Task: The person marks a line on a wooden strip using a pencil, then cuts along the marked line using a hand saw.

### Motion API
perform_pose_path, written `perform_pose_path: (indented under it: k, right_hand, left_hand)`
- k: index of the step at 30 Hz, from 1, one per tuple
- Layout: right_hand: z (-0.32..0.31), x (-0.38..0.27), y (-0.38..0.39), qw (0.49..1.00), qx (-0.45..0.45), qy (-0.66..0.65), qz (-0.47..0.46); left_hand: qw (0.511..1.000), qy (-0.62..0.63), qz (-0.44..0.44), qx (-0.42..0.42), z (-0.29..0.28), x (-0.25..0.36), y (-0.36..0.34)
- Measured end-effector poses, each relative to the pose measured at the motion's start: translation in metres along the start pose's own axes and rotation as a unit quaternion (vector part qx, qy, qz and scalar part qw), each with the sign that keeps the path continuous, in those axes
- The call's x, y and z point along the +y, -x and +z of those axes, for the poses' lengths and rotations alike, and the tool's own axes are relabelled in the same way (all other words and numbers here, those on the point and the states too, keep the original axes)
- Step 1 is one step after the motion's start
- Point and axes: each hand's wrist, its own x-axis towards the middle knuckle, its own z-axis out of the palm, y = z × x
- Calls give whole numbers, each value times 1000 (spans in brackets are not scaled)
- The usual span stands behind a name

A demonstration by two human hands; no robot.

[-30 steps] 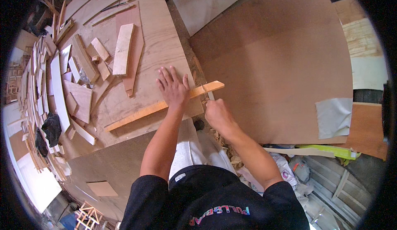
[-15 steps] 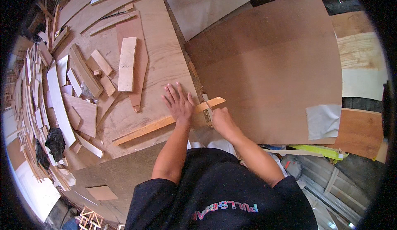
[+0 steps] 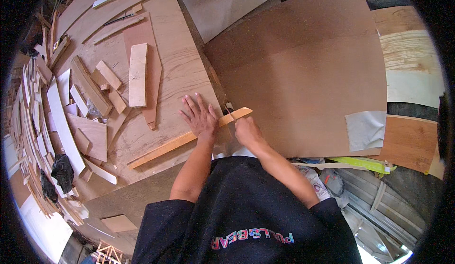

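Observation:
A long, narrow wood strip (image 3: pixel 163 151) lies slantwise near the workbench's front edge, its pointed right end sticking out past the bench's right side. My left hand (image 3: pixel 201 118) presses flat across the strip with fingers spread, close to that side. My right hand (image 3: pixel 248 132) is closed around the handle of a narrow-bladed saw (image 3: pixel 230 113). The thin blade crosses the strip just beyond the bench edge, right of my left hand. My fingers hide the saw's handle.
The plywood workbench (image 3: pixel 177 69) carries a short thick board (image 3: pixel 138 76) and many offcuts at left. A black plastic bag (image 3: pixel 62 173) lies among them. To the right stretches a large brown sheet (image 3: pixel 303 74) with a white piece (image 3: pixel 366 130) on its corner.
The whole view has shifted slightly. My right hand has moved a little forward with the saw, nearer the strip. My left hand stays pressed on the strip.

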Motion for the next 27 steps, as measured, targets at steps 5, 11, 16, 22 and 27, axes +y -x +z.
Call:
perform_pose_path:
  k: [5,11,16,22,27]
  right_hand:
    - [13,5,-19,999,-9,-27,-21]
    - [2,-1,-5,998,-66,3,5]
    - [10,0,-22,999,-41,10,-20]
    - [16,11,-24,996,-84,37,-4]
    - [8,4,-14,998,-54,12,1]
  left_hand:
    - [1000,13,2,-5,-2,4,1]
    - [999,-40,0,16,3,-6,0]
    - [1000,-6,-4,-17,1,2,0]
    - [999,-12,-13,-31,1,2,-2]
    - [999,-50,-9,-14,5,-2,-2]
